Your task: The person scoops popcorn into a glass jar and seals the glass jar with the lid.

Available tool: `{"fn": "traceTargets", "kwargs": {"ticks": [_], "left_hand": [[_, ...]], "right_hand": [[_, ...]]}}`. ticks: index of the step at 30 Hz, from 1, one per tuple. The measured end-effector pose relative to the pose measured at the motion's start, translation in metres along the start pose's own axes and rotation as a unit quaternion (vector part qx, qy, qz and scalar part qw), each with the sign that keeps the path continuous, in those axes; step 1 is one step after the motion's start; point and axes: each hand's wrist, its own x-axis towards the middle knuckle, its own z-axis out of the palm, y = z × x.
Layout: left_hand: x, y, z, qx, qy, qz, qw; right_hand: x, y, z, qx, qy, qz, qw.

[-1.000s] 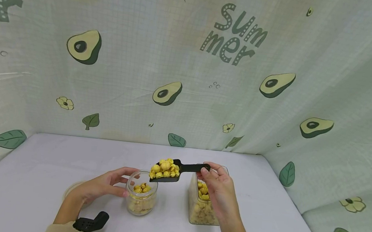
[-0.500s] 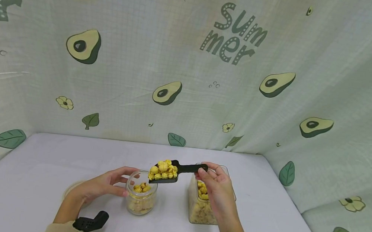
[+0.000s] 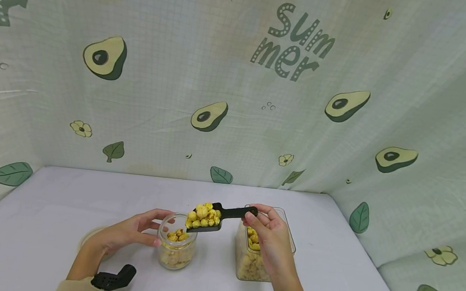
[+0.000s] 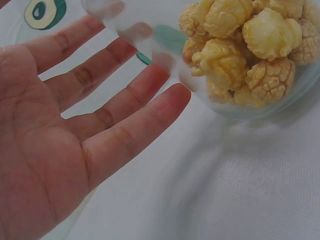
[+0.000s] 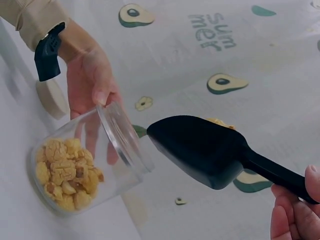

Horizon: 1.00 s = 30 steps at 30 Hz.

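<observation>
One black scoop (image 3: 209, 218) heaped with yellow popcorn (image 3: 204, 214) hung level just above the right side of the mouth of a small round glass jar (image 3: 176, 248). Scoop bowl sat over the jar's rim, handle running right. Right hand (image 3: 268, 235) pinched the handle end between thumb and fingers, grip clenched on the scoop; the right wrist view showed the scoop (image 5: 202, 150) from below with the fingers (image 5: 295, 217) at the handle tip. Jar stood upright on the white surface (image 3: 40, 220), partly filled with popcorn. Left hand (image 3: 129, 234) rested against the jar's left side, thumb and fingertips touching the glass, fingers fairly straight, grip released rather than wrapped round; the left wrist view showed the palm (image 4: 60, 150) spread beside the jar (image 4: 250, 65). Just right of the jar stood a taller clear square container (image 3: 253, 260) holding more popcorn, partly behind the right hand. Pale round lid (image 3: 91, 237) lay flat on the surface behind the left wrist. Avocado-print cloth (image 3: 239, 80) hung as backdrop on all sides.
</observation>
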Motion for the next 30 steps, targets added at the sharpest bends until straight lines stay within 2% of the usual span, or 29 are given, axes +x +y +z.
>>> {"fn": "traceTargets", "kwargs": {"ticks": [11, 21, 30], "left_hand": [[0.0005, 0.0013, 0.0002, 0.003, 0.011, -0.013, 0.9998], [-0.0003, 0.0002, -0.0002, -0.001, 0.003, 0.003, 1.0000], [-0.0009, 0.0012, -0.0004, -0.004, 0.008, -0.008, 0.9999]], "right_hand": [[-0.0003, -0.0005, -0.0002, -0.006, -0.001, -0.007, 1.000], [0.0003, 0.0006, -0.0005, -0.009, 0.000, -0.014, 1.000], [-0.0059, -0.0060, 0.0017, -0.041, 0.005, -0.027, 0.999]]}}
